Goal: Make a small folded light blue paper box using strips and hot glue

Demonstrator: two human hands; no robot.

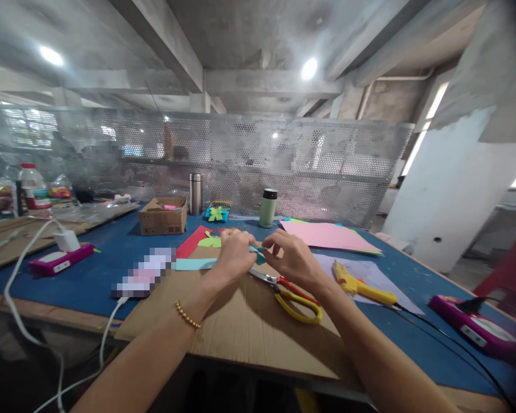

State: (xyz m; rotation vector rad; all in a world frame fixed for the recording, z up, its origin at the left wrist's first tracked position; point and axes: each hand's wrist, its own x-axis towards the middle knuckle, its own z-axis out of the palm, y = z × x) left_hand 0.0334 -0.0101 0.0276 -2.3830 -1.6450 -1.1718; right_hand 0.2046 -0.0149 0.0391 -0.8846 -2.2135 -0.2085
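Between my hands is a small folded piece of light blue paper (pixel 258 254). My left hand (pixel 238 249) is closed on its left side, and the fingers of my right hand (pixel 290 255) pinch its right edge. Just below lie scissors (pixel 298 306) with yellow and red handles, their blades pointing up-left on the cardboard sheet (pixel 241 330). A light blue paper strip (pixel 194 264) reaches out to the left of my left hand. Behind that hand are a green paper cutout (pixel 210 240) and a red paper sheet (pixel 193 243).
A yellow glue gun (pixel 361 284) rests on lilac paper (pixel 382 275) at right, its cord running to a purple power strip (pixel 473 324). Pink paper (pixel 331 236), a green tumbler (pixel 268 209), a steel flask (pixel 196 195) and a cardboard box (pixel 163 218) stand farther back. A charging phone (pixel 146 274) lies left.
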